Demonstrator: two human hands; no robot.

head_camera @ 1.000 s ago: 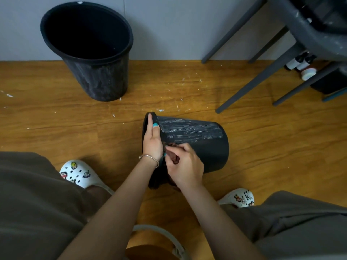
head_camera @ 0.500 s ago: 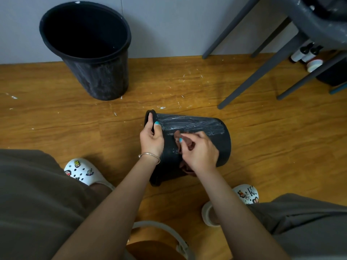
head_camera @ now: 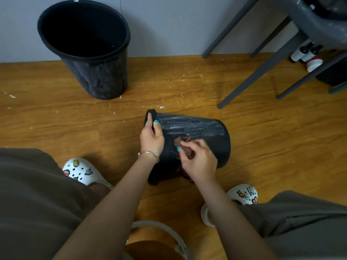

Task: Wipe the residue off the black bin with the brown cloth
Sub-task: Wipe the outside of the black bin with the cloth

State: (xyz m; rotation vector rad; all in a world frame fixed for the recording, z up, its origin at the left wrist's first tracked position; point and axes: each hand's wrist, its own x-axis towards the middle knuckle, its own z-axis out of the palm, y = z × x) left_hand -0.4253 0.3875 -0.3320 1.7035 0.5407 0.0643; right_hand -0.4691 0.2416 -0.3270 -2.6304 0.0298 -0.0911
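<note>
A black bin [head_camera: 216, 143] lies on its side on the wooden floor, its mouth to the left, with white streaky residue across its upper side. My left hand [head_camera: 151, 136] grips the bin's rim, thumb on the outer wall. My right hand [head_camera: 197, 160] holds a bunched brown cloth [head_camera: 183, 145] against the bin's near side, just below the residue. Most of the cloth is hidden under my fingers.
A second black bin [head_camera: 97, 72] stands upright at the back left by the wall. Grey chair legs [head_camera: 259, 72] slant down at the right, with small bottles [head_camera: 304, 53] behind them. White flecks litter the floor. My feet in white clogs flank the lying bin.
My right hand with the cloth has moved right and up along the bin's side, from near the rim to the middle. The left hand has kept its grip on the rim.
</note>
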